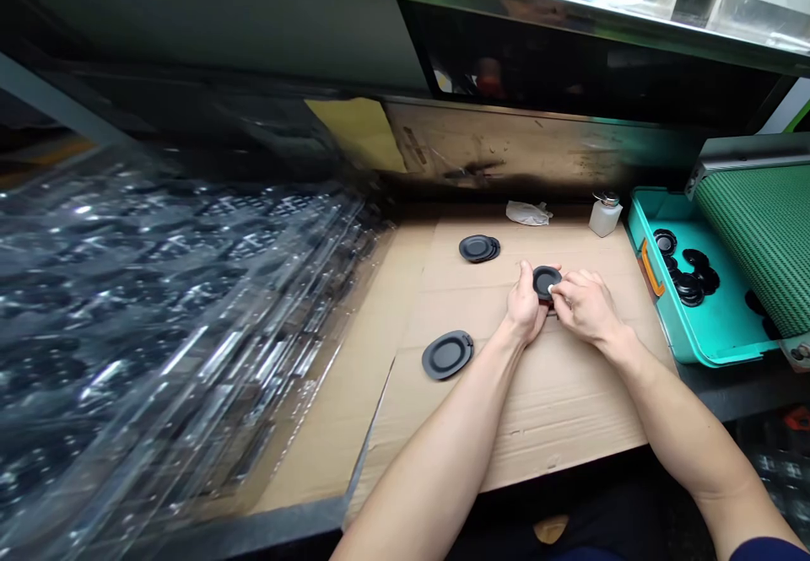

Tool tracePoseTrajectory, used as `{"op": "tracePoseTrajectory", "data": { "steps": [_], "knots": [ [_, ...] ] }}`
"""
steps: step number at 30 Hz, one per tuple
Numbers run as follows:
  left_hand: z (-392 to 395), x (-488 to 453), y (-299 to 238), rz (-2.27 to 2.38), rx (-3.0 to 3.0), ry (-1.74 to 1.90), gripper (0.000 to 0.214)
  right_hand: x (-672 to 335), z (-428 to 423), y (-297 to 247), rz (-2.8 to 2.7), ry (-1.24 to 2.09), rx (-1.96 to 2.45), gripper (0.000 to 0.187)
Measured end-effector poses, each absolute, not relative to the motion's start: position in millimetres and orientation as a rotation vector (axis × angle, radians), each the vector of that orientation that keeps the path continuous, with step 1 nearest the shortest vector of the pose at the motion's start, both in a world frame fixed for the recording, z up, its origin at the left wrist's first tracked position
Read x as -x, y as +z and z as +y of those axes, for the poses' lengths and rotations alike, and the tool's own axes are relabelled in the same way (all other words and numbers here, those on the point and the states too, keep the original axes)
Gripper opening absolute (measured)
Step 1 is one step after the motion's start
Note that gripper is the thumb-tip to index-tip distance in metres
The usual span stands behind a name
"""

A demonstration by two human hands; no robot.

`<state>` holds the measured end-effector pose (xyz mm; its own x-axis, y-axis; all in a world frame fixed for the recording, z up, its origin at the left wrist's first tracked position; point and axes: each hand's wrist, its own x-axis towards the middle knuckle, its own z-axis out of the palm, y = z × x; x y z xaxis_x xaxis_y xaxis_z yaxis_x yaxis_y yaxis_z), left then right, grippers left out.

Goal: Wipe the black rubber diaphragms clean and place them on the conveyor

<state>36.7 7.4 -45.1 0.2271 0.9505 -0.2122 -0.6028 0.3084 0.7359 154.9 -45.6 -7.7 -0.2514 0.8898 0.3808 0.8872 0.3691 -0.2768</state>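
Note:
My left hand (525, 304) is closed round a small black oval plastic part (545, 280), its dished face turned up. At the part's right edge, my right hand (587, 301) is closed in a pinch with a small white bit (551, 289) at its fingertips, too small to name. Left of my forearm, a larger black oval part (447, 354) lies on the cardboard (569, 409). Farther back, several similar black parts (477, 248) overlap in a small pile. The underside of the held part is hidden by my fingers.
Stacked clear plastic trays (190, 350) fill the left side. A crumpled white tissue (529, 213) and a white bottle with metal cap (605, 217) stand behind my hands. At right, a teal bin (680, 329) holds black round parts, beside a green conveyor belt (765, 232). A shelf overhangs the back.

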Motion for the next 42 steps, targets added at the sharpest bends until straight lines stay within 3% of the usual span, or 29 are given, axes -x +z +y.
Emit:
{"op": "tracePoseTrajectory", "data": {
  "steps": [15, 25, 42],
  "knots": [
    [7.9, -37.1, -39.5, 0.766, -0.529, 1.173, 0.062, -163.8, -43.7, -2.1, -2.255, -0.045, 1.465, 0.02],
    [-2.8, -40.5, -40.7, 0.766, -0.808, 1.186, 0.062, -153.7, -33.7, -4.3, -2.13, -0.155, 1.474, 0.028],
    [1.6, -42.5, -41.6, 0.914, -0.828, 1.294, 0.064, -155.3, -41.4, -5.8, -2.138, -0.108, 1.579, 0.02]
  ]
}}
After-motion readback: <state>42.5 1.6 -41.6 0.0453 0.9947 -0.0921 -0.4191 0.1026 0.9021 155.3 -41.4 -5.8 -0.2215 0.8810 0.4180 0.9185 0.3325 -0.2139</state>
